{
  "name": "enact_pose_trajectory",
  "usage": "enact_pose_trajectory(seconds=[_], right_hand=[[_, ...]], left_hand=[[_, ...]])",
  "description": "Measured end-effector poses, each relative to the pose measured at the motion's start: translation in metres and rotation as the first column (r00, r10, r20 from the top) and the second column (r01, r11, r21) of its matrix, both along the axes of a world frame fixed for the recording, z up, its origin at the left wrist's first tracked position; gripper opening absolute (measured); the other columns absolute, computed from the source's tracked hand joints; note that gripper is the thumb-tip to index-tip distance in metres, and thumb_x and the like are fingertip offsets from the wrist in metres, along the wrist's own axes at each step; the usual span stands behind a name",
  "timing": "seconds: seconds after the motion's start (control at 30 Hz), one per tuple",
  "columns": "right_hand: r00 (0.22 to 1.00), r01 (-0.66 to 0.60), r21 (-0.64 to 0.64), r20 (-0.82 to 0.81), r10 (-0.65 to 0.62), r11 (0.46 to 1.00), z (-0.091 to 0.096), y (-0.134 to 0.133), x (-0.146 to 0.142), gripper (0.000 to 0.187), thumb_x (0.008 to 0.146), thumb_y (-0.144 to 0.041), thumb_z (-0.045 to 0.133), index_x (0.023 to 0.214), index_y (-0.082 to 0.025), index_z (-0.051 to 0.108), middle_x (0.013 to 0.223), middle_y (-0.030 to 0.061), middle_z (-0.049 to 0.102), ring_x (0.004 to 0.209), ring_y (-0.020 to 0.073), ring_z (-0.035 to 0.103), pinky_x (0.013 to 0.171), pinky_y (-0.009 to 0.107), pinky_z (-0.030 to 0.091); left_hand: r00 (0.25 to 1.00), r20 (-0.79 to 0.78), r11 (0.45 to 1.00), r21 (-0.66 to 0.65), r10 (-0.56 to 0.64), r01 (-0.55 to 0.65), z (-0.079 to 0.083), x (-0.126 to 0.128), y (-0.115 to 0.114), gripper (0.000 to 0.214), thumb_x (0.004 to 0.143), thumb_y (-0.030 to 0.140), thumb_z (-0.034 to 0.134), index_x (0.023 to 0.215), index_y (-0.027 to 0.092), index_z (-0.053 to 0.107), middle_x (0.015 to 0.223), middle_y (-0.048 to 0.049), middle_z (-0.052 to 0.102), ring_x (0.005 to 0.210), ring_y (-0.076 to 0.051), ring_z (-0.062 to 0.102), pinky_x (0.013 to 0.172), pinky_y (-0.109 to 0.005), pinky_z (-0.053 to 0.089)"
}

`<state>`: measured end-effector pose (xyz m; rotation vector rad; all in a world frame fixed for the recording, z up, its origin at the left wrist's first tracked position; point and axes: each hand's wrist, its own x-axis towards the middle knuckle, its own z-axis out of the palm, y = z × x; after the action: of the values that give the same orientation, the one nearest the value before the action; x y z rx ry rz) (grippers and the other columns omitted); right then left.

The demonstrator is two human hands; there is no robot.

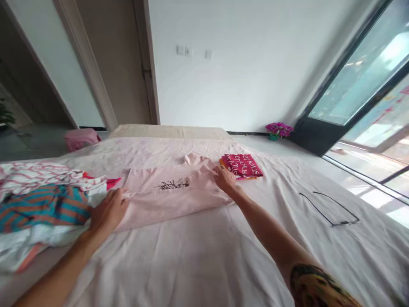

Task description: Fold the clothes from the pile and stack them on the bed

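Observation:
A pale pink T-shirt (198, 194) with a dark branch-like print lies spread on the bed, its neck end at the far right. My left hand (109, 209) is at its hem on the left, fingers closed on the cloth edge. Near the shoulder end, my right hand (224, 178) has its fingers bent together on the fabric. Just beyond that hand rests a folded red garment (243, 165) with white lettering, on top of something orange. The fingertips of both hands are partly hidden in the pink cloth.
Left of my left hand is a heap of loose clothes (47, 204), striped and white. Black-framed eyeglasses (332, 211) lie on the light bedsheet (179, 264) at right. Beyond the bed are a pink stool (82, 138), purple flowers (279, 128) and a glass door (354, 81).

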<state>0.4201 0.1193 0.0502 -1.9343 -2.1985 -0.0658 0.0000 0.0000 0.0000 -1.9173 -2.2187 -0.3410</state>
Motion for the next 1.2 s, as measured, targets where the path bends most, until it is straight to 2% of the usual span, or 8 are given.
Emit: enact_pose_trajectory(seconds=[0.1, 0.2, 0.33, 0.5, 0.7, 0.93, 1.03, 1.2], right_hand=[[1.000, 0.003, 0.081, 0.012, -0.004, 0.997, -0.001, -0.014, 0.005, 0.037, 0.094, -0.023, 0.046, 0.129, -0.023, 0.058, 0.124, 0.0104, 0.062, 0.107, 0.0257, 0.060, 0.089, 0.036, 0.045], [0.994, -0.103, 0.120, 0.039, 0.099, 0.987, -0.008, -0.030, 0.010, 0.041, 0.098, -0.028, 0.043, 0.137, -0.021, 0.052, 0.136, 0.0124, 0.057, 0.123, 0.0263, 0.052, 0.103, 0.039, 0.039], [0.941, -0.322, 0.017, 0.117, 0.318, 0.947, -0.027, -0.050, 0.022, 0.056, 0.102, -0.041, 0.036, 0.153, -0.018, 0.035, 0.158, 0.0111, 0.037, 0.145, 0.0255, 0.031, 0.117, 0.041, 0.026], [0.947, -0.257, -0.102, 0.172, 0.272, 0.961, -0.041, -0.057, 0.038, 0.062, 0.103, -0.047, 0.027, 0.155, -0.014, 0.030, 0.160, 0.0123, 0.031, 0.147, 0.0264, 0.029, 0.119, 0.044, 0.021], [0.970, -0.179, -0.035, 0.162, 0.182, 0.983, -0.023, -0.050, 0.023, 0.052, 0.102, -0.037, 0.033, 0.148, -0.014, 0.044, 0.154, 0.0110, 0.043, 0.145, 0.0261, 0.032, 0.120, 0.043, 0.017], [0.926, -0.368, -0.047, 0.072, 0.371, 0.928, -0.024, -0.033, -0.022, 0.060, 0.104, -0.045, 0.025, 0.156, -0.015, 0.029, 0.162, 0.0104, 0.029, 0.150, 0.0243, 0.021, 0.120, 0.044, 0.016], [0.906, -0.413, -0.140, 0.037, 0.421, 0.900, -0.035, -0.022, -0.028, 0.062, 0.104, -0.048, 0.022, 0.157, -0.017, 0.024, 0.163, 0.0089, 0.024, 0.151, 0.0238, 0.018, 0.120, 0.043, 0.016], [0.943, -0.328, -0.132, 0.012, 0.332, 0.936, -0.045, -0.010, -0.023, 0.059, 0.104, -0.045, 0.023, 0.156, -0.018, 0.030, 0.162, 0.0093, 0.028, 0.149, 0.0233, 0.022, 0.119, 0.042, 0.017]], left_hand=[[0.993, -0.081, 0.983, 0.156, -0.081, 0.093, 0.009, 0.004, -0.008, 0.033, 0.093, 0.026, 0.045, 0.119, 0.016, 0.063, 0.122, -0.0148, 0.064, 0.102, -0.031, 0.064, 0.087, -0.044, 0.049], [0.931, -0.070, 0.896, 0.255, -0.359, 0.365, 0.010, 0.012, -0.010, 0.033, 0.094, 0.020, 0.042, 0.114, 0.020, 0.067, 0.122, -0.0104, 0.066, 0.115, -0.027, 0.060, 0.101, -0.044, 0.045], [0.824, -0.017, 0.808, 0.182, -0.567, 0.560, -0.001, 0.025, -0.008, 0.038, 0.097, 0.028, 0.041, 0.128, 0.020, 0.062, 0.133, -0.0092, 0.062, 0.128, -0.022, 0.053, 0.112, -0.040, 0.039], [0.889, -0.027, 0.887, 0.067, -0.457, 0.458, -0.016, 0.025, -0.012, 0.048, 0.096, 0.040, 0.041, 0.139, 0.024, 0.055, 0.151, -0.0109, 0.047, 0.139, -0.029, 0.041, 0.114, -0.050, 0.033], [0.928, -0.053, 0.929, 0.023, -0.368, 0.370, -0.018, 0.024, -0.018, 0.053, 0.095, 0.042, 0.040, 0.143, 0.024, 0.052, 0.155, -0.0129, 0.042, 0.143, -0.033, 0.035, 0.114, -0.056, 0.026], [0.949, -0.071, 0.951, -0.002, -0.309, 0.309, -0.018, 0.028, -0.022, 0.057, 0.092, 0.045, 0.043, 0.145, 0.025, 0.050, 0.157, -0.0145, 0.037, 0.143, -0.036, 0.033, 0.112, -0.057, 0.026], [0.950, -0.061, 0.952, -0.013, -0.306, 0.306, -0.015, 0.028, -0.024, 0.057, 0.092, 0.047, 0.044, 0.145, 0.025, 0.050, 0.157, -0.0140, 0.038, 0.144, -0.034, 0.032, 0.113, -0.055, 0.026], [0.958, -0.043, 0.959, -0.017, -0.282, 0.282, 0.004, 0.033, -0.021, 0.047, 0.091, 0.045, 0.046, 0.131, 0.025, 0.060, 0.143, -0.0131, 0.054, 0.137, -0.033, 0.041, 0.110, -0.055, 0.029]])
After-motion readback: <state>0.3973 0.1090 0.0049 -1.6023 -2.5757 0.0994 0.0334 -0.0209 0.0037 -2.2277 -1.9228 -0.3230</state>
